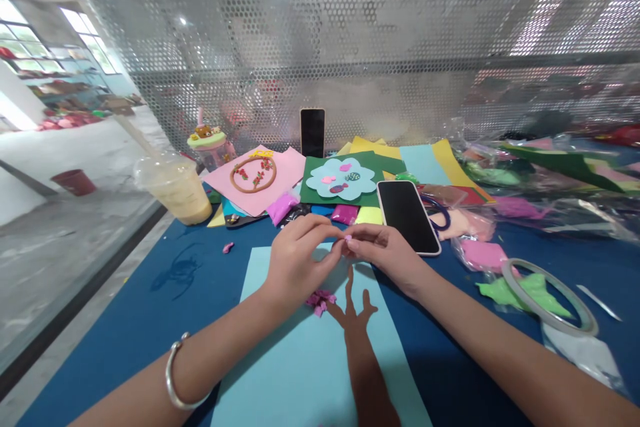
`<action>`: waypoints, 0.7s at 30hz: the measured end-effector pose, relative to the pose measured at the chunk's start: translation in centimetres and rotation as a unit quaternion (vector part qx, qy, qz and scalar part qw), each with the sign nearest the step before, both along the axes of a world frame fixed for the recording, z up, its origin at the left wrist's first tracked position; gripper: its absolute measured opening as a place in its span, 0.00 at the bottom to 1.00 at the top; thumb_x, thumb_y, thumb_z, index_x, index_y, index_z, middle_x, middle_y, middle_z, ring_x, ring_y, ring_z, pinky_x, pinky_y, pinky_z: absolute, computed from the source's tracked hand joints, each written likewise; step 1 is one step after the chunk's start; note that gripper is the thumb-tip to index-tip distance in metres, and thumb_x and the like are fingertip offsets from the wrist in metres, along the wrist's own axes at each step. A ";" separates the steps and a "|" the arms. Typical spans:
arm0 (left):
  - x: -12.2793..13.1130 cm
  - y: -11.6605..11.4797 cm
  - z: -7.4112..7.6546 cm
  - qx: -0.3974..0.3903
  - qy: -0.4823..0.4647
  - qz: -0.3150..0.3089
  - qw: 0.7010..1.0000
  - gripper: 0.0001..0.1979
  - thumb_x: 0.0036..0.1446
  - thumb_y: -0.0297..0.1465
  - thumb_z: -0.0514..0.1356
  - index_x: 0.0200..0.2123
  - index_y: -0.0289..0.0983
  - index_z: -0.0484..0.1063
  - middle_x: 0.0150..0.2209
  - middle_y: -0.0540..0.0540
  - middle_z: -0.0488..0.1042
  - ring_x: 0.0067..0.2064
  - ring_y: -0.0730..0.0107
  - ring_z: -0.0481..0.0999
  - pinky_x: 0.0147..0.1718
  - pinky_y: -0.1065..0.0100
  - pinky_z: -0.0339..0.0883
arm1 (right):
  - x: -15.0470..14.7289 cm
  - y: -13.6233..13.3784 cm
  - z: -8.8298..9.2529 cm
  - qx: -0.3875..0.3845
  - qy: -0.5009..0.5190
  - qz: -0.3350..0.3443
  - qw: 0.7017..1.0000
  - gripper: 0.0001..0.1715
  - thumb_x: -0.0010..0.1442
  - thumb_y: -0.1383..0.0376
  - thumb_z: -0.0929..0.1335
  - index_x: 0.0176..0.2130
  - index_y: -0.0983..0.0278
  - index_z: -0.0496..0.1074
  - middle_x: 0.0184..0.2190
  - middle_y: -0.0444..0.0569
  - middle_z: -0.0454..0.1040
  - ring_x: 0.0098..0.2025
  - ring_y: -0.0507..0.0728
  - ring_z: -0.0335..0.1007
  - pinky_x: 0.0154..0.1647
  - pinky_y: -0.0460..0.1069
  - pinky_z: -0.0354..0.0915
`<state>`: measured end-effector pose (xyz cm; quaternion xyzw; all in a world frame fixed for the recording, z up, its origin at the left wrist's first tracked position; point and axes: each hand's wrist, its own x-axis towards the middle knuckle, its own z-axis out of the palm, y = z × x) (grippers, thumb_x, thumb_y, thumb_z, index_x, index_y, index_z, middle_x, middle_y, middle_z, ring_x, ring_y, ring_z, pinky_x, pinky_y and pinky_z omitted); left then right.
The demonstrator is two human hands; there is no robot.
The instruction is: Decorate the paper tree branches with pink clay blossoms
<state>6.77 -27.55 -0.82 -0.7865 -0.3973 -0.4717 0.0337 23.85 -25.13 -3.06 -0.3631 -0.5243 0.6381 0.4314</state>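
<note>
Both hands meet above the top part of a light blue sheet of paper (280, 360). My left hand (303, 257) and my right hand (387, 250) pinch a tiny piece of pink clay (348, 238) between their fingertips. Below them on the sheet is a brown tree shape (363, 353) with a trunk and short branches. A cluster of pink-purple clay bits (321, 301) sits at the tip of its left branch, partly near my left wrist. Another lump of pink clay (228, 247) lies on the blue table to the left.
A cup with a straw (175, 187) stands at the left table edge. Pink (245, 177) and green craft cards (313, 180) lie at the back. To the right are a white-edged phone (409, 217), a tape roll (550, 297) and bagged clay (483, 255). A perforated metal panel (350, 33) rises behind.
</note>
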 end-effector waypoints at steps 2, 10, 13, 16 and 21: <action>0.0 0.0 0.0 0.004 0.010 -0.002 1.000 0.04 0.55 0.28 0.59 0.32 0.38 0.74 0.33 0.46 0.76 0.35 0.68 0.75 0.34 0.67 0.70 | -0.1 0.0 0.0 -0.008 0.003 0.004 1.000 0.19 0.43 0.57 0.77 0.34 0.65 0.76 0.31 0.48 0.77 0.36 0.56 0.74 0.46 0.53 0.68; -0.1 -0.1 0.1 0.016 0.033 -0.011 0.999 0.04 0.56 0.27 0.58 0.32 0.37 0.74 0.33 0.45 0.76 0.34 0.68 0.74 0.33 0.67 0.69 | 0.0 -0.2 0.6 0.014 -0.005 -0.003 1.000 0.15 0.44 0.57 0.76 0.28 0.64 0.75 0.26 0.45 0.76 0.31 0.53 0.72 0.40 0.49 0.68; 0.1 -0.1 0.2 -0.019 -0.011 -0.009 1.000 0.03 0.55 0.26 0.59 0.31 0.37 0.74 0.33 0.46 0.75 0.36 0.69 0.74 0.34 0.67 0.69 | 0.0 -0.1 0.6 0.027 -0.009 -0.006 1.000 0.15 0.43 0.58 0.77 0.28 0.64 0.75 0.26 0.45 0.76 0.31 0.53 0.72 0.40 0.49 0.68; 0.2 0.0 0.2 -0.053 -0.066 -0.005 0.996 0.03 0.53 0.25 0.61 0.30 0.37 0.74 0.32 0.48 0.74 0.34 0.72 0.73 0.32 0.71 0.68 | 0.1 0.1 0.4 0.037 -0.015 -0.015 0.999 0.15 0.43 0.57 0.77 0.29 0.64 0.75 0.27 0.46 0.76 0.32 0.54 0.73 0.41 0.51 0.68; 0.1 0.6 0.0 -0.103 -0.109 0.012 0.989 0.03 0.54 0.27 0.61 0.32 0.39 0.75 0.32 0.49 0.73 0.29 0.75 0.71 0.28 0.72 0.67 | 0.4 0.4 0.5 0.060 -0.033 -0.041 0.997 0.17 0.43 0.56 0.77 0.29 0.64 0.75 0.29 0.48 0.77 0.34 0.57 0.74 0.41 0.52 0.69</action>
